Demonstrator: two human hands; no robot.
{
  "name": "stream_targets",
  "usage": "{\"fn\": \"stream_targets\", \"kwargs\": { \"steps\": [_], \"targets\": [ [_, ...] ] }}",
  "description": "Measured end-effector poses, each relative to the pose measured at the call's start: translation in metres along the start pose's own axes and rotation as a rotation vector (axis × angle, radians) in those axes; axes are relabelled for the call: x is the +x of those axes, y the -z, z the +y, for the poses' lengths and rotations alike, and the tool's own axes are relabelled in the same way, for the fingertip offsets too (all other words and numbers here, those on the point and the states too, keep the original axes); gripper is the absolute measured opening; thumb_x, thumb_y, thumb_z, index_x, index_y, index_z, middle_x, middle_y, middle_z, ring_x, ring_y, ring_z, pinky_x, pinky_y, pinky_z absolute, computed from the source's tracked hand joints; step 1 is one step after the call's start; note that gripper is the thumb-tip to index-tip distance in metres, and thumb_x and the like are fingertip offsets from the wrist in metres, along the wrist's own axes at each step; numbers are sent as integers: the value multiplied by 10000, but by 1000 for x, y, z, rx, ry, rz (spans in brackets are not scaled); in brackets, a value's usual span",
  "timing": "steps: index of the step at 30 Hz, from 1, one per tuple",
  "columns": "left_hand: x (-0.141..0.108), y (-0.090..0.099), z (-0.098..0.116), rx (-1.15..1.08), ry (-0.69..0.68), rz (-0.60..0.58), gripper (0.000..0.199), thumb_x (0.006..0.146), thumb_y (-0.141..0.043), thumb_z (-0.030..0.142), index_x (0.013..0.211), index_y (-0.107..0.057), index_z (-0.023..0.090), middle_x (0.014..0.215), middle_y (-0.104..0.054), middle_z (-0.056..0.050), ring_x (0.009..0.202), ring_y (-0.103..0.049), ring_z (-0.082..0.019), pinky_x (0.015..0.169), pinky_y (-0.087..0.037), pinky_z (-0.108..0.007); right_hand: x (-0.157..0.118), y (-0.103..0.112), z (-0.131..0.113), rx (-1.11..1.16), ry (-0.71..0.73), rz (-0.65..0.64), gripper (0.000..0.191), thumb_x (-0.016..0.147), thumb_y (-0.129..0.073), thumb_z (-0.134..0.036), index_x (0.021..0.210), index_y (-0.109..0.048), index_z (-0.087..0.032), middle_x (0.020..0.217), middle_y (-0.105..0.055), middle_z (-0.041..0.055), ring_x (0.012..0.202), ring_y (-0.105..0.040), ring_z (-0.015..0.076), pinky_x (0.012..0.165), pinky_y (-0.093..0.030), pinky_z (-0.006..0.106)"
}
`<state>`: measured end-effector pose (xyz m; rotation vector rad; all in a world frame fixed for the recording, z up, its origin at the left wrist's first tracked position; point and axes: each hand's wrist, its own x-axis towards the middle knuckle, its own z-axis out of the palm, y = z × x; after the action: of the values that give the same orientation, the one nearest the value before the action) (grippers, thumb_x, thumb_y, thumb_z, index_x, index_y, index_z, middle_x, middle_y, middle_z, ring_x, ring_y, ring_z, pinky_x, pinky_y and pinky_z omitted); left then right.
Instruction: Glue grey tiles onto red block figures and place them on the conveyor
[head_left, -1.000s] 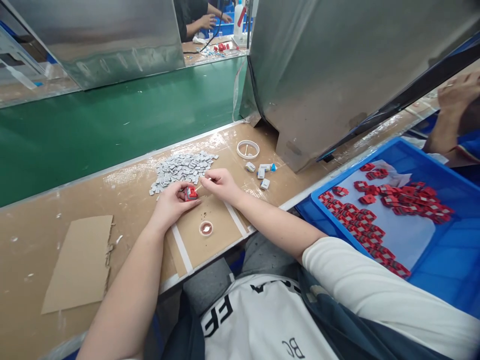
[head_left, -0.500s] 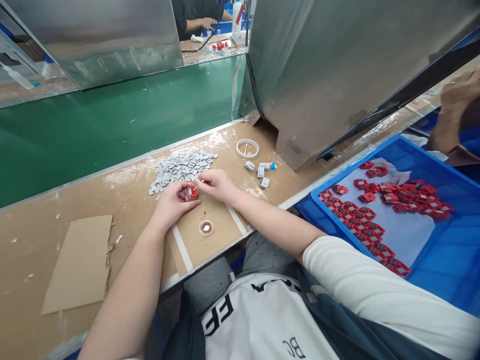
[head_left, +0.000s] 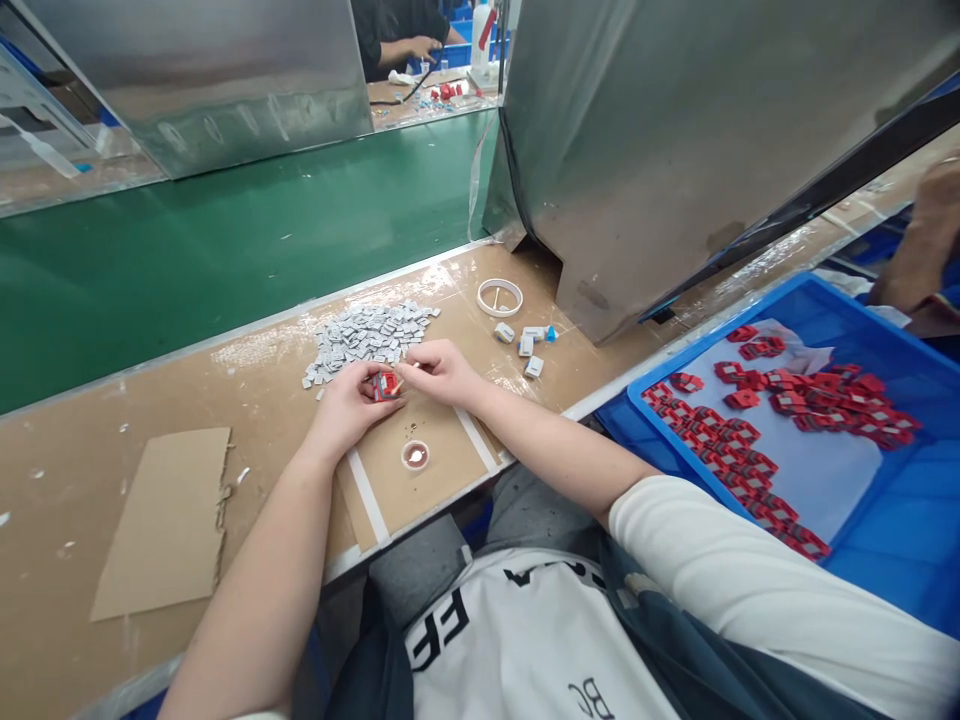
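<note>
two hands over the worktop point(head_left: 52, 460), both gripping. left hand point(head_left: 351, 403) fingers closed around small red-and-grey piece point(head_left: 386, 386), held between grey-part pile point(head_left: 373, 333) and round cup point(head_left: 403, 457) near front edge. piece's red face turned up, toward right hand point(head_left: 444, 373); long axis too small to tell. right fingertips pinched on thin stick point(head_left: 398, 386), slanting toward the piece, contact unclear. blue bin point(head_left: 900, 510) beside front edge, far right, red pieces point(head_left: 726, 436) inside.

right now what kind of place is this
Probably a factory assembly line: what looks like a green conveyor belt, a heap of small gray parts, and a blue bin of similar-looking red pieces.
</note>
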<state>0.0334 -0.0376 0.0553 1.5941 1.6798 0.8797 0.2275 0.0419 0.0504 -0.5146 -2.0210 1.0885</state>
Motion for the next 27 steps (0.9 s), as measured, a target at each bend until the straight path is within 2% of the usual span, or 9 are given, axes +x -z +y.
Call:
{"fn": "stream_targets", "kwargs": {
  "steps": [4,6,9,13,17,20,23,25,27],
  "targets": [
    [0,1,2,-60,25,-36,503,683,-868,415,1118,-712,215,1089,-714,-52,818,-672,-199,768,-546,-345,-7,5,-11,168,173,-458,416,938,-534,-322,592,-324,-226,573,-282,-59,548,-300,88,575,-281,254],
    [1,1,1,-71,26,-40,507,685,-862,391,1134,-710,212,1100,-721,-57,842,-681,-204,795,-556,-353,-9,2,-13,160,203,-605,366,881,-547,-240,589,-327,-223,568,-292,-60,549,-297,86,577,-283,251],
    [1,1,-1,-100,31,-42,534,681,-869,411,1145,-702,205,1090,-732,-67,855,-690,-215,800,-566,-362,-9,-3,-13,114,212,-697,322,801,-568,-178,582,-334,-213,563,-328,-61,553,-298,83,584,-286,247],
    [1,0,-2,-115,37,-48,545,678,-873,423,1145,-699,202,1071,-735,-70,863,-695,-223,781,-566,-354,-9,-5,-11,73,208,-716,305,773,-580,-173,578,-348,-210,561,-347,-60,553,-299,85,581,-284,251],
    [1,1,-1,-96,32,-44,541,682,-867,430,1147,-702,208,1088,-725,-65,843,-679,-208,777,-558,-345,-9,-2,-9,155,172,-581,364,857,-562,-261,579,-331,-221,562,-311,-55,553,-302,88,573,-287,253],
    [0,1,2,-76,39,-46,538,671,-881,455,1116,-700,211,1061,-719,-54,789,-660,-195,740,-544,-337,-5,1,-5,163,109,-235,458,954,-533,-415,600,-310,-229,582,-307,-47,566,-313,96,583,-297,260],
    [-1,1,4,-59,44,-46,548,664,-898,472,1105,-689,221,1019,-722,-40,772,-664,-199,737,-542,-343,1,0,1,90,-13,120,481,959,-535,-489,615,-323,-227,598,-305,-48,591,-306,104,594,-295,266],
    [-1,0,5,-51,39,-46,547,669,-900,476,1107,-685,229,1022,-726,-35,788,-674,-205,760,-547,-351,4,-2,5,65,-66,212,457,944,-542,-475,617,-349,-221,606,-304,-50,606,-304,106,600,-292,265],
    [-1,0,5,-44,36,-45,549,672,-900,485,1108,-682,232,1026,-727,-34,796,-677,-208,769,-550,-355,7,-5,8,57,-78,220,440,932,-547,-455,613,-360,-217,608,-303,-52,612,-306,104,602,-286,265]
  ]
}}
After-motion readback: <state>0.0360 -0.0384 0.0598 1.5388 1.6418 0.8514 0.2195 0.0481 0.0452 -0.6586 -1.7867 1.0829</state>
